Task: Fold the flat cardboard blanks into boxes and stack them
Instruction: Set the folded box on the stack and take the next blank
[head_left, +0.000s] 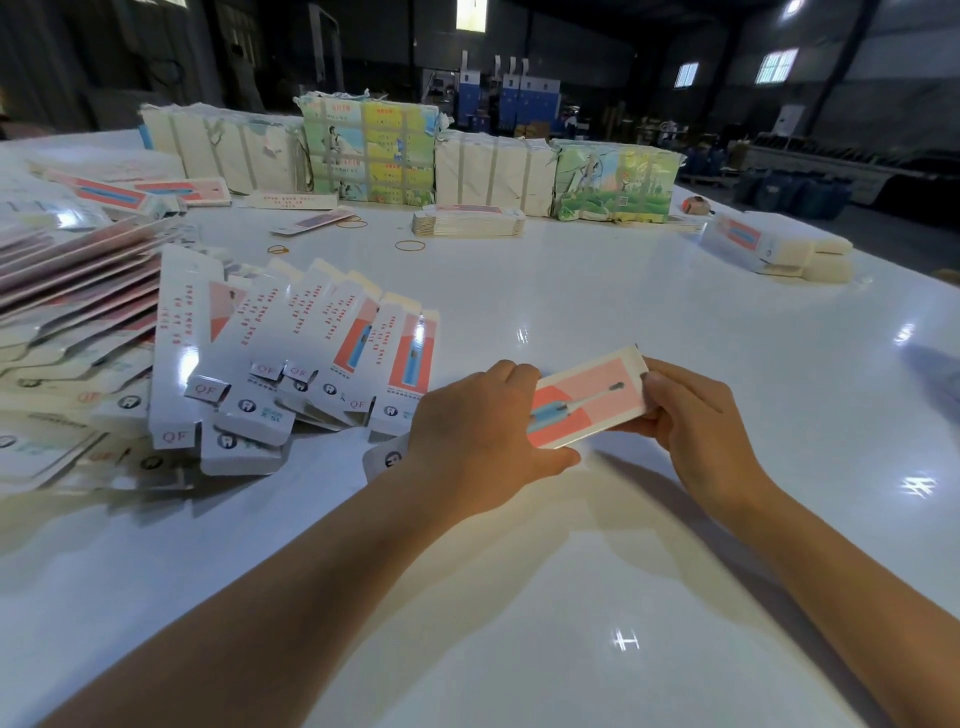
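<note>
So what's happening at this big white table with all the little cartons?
A person is assembling packaging. Both the left hand and the right hand grip one slim white-and-pink toothbrush carton above the glossy white table, apparently working it into shape. To the left lies a fanned row of folded white cartons with red print, beside a heap of flat blanks. Taped paper-wrapped bundles stand at the far edge, with loose yellow rubber bands nearby.

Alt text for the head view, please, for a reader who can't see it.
Both hands, left hand and right hand, grip a white and pink toothbrush-print cardboard box above a glossy white table. Folded matching boxes lie fanned out to the left.
</note>
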